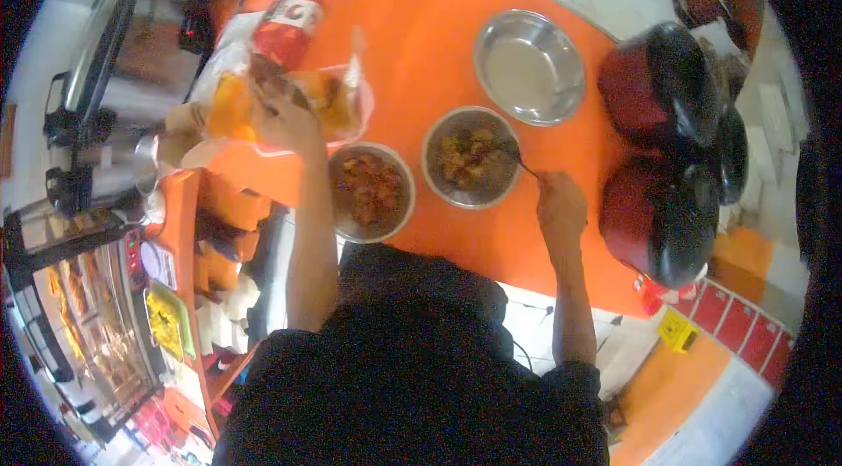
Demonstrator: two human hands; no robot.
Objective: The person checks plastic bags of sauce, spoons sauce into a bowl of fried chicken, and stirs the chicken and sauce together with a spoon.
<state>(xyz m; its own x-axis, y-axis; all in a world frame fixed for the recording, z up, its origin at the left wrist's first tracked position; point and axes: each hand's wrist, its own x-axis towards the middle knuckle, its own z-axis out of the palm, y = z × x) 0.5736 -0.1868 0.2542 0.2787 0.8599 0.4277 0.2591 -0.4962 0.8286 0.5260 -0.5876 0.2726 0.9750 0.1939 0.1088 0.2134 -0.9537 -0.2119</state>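
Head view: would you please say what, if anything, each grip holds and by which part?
The right grip holds a dark utensil by its handle. The left grip is blurred; its hold cannot be told.

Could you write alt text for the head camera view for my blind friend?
A person's right hand holds a utensil that reaches into a bowl of food chunks. The blurred left hand is over a pink-rimmed container. A second bowl of food and a shiny basin share the orange table.
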